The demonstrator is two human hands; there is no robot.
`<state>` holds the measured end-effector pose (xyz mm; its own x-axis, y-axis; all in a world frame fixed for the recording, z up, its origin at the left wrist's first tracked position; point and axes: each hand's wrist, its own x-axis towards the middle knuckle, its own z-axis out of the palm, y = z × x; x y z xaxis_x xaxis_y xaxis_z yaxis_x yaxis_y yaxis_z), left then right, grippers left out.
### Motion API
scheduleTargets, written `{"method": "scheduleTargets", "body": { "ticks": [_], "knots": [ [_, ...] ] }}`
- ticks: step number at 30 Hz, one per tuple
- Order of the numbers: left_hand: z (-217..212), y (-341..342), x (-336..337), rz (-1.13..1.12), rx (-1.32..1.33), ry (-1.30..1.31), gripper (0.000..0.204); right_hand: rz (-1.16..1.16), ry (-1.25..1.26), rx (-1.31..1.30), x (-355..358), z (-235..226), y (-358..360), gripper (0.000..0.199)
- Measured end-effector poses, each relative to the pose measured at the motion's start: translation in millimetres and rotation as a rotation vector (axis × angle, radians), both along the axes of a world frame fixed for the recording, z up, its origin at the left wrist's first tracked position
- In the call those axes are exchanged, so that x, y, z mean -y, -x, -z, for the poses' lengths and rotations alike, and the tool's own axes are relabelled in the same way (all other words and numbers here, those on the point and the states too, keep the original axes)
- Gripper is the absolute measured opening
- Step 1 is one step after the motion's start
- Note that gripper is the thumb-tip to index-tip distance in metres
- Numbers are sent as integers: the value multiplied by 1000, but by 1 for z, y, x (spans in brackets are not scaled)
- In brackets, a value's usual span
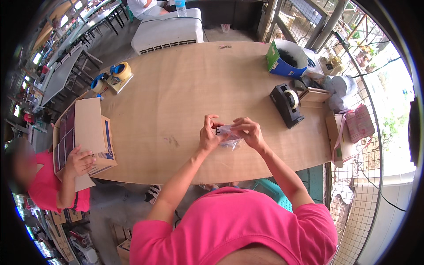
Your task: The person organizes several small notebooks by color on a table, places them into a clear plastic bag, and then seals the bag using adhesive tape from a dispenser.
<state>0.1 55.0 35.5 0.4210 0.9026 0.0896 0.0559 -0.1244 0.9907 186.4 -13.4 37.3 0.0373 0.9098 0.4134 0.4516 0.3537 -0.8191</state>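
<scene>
Above the middle of the table, my left hand (209, 134) and my right hand (250, 132) hold a small clear plastic bag (230, 142) between them. My left fingers are closed on its left side, where small dark marks or a dark piece (217, 131) show; I cannot make out which. The fingers of my right hand pinch the bag's upper right edge. Its loose lower part hangs crinkled just over the brown table (190, 97). Whatever is inside the bag is too small to name.
At the left, a co-worker's hand (79, 162) rests on an open cardboard box (90, 123). Tape dispensers with rolls (120, 73) stand at the far left. To the right are a black tape dispenser (285, 106), a blue-green box (287, 62) and a pink bundle (360, 121).
</scene>
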Motion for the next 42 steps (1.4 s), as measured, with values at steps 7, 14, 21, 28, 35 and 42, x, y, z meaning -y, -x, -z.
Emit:
{"method": "scheduleTargets", "body": {
  "ticks": [7, 14, 21, 28, 35, 42],
  "knots": [
    [23, -11, 9, -14, -134, -271, 16, -64, -102, 365, 41, 11, -16, 34],
    [35, -21, 20, -158, -10, -113, 13, 967, -13, 398, 61, 5, -227, 13],
    [37, -17, 17, -151, -47, -120, 13, 759, 910, -102, 58, 0, -296, 32],
    [26, -16, 17, -161, -53, -202, 15, 776, 778, -774, 121, 69, -273, 29],
    [26, -24, 20, -126, 1, -270, 17, 825, 549, -907, 114, 106, -158, 21],
    [25, -24, 24, -96, -5, -304, 16, 526, 631, -410, 40, -18, 31, 34]
  ]
}}
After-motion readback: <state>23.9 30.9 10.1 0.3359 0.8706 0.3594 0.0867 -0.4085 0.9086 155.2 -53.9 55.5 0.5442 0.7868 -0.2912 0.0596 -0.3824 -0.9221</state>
